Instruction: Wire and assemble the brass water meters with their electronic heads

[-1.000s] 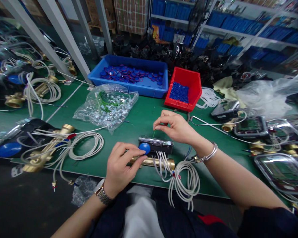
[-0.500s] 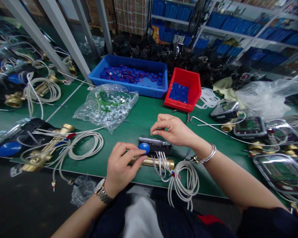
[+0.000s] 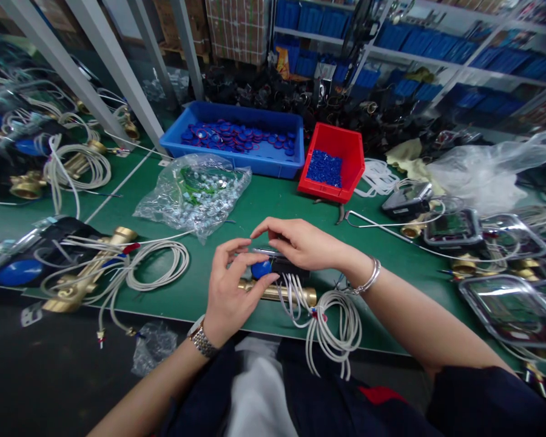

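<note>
A brass water meter (image 3: 286, 294) with a black housing and a blue round cap (image 3: 260, 269) lies at the near edge of the green table (image 3: 264, 212). My left hand (image 3: 230, 291) curls around the blue cap end, thumb and fingers touching it. My right hand (image 3: 300, 244) rests over the top of the black housing, fingertips pinched at its upper left corner on something too small to make out. Grey-white cables (image 3: 332, 328) coil off the meter and hang over the table edge.
A clear bag of small metal parts (image 3: 195, 191) lies behind the meter. Further back stand a blue tray of blue caps (image 3: 236, 136) and a red bin of blue pieces (image 3: 332, 161). More brass meters with cables (image 3: 91, 267) sit left; circuit modules and clear covers (image 3: 482, 243) sit right.
My right hand has come down and leftward from above the housing onto its top left corner. My left hand has shifted up, its fingers lifting around the blue cap.
</note>
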`<state>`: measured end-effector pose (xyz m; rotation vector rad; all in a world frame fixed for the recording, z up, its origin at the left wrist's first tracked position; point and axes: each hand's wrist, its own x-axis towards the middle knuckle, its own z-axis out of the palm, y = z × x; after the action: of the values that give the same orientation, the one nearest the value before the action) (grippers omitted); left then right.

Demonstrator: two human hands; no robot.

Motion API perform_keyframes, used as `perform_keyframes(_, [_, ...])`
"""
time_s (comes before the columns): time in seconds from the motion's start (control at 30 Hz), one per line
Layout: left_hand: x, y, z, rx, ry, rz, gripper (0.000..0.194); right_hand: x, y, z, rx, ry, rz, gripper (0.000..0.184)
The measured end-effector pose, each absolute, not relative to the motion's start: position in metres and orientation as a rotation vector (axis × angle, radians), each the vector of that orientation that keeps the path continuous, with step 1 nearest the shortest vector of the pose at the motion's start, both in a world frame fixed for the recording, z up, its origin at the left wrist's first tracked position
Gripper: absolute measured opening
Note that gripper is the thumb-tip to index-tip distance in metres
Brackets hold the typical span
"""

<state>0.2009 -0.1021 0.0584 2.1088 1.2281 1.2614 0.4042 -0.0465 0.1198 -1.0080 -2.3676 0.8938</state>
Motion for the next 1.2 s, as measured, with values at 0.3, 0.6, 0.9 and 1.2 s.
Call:
perform_keyframes(0.3, [0.196,-0.096,0.079,1.993,0.964,1.174,0.008,0.434,-0.052,0.135,-1.234,-2.114,0.807,0.01])
perform_keyframes(0.6, [0.202,-0.107,0.092,1.705,1.023,1.096,0.005,0.439,-0.103,0.136,-1.037,-1.168,1.525,0.029])
perform_keyframes(0.9, [0.212,-0.118,0.1,1.817,1.047,1.183,0.002,0.424,-0.139,0.115,-0.99,-0.73,1.683,0.03])
perform_keyframes(1.2, [0.222,-0.124,0.104,1.989,1.047,1.267,0.01,0.418,-0.148,0.113,-1.019,-0.705,1.694,0.032])
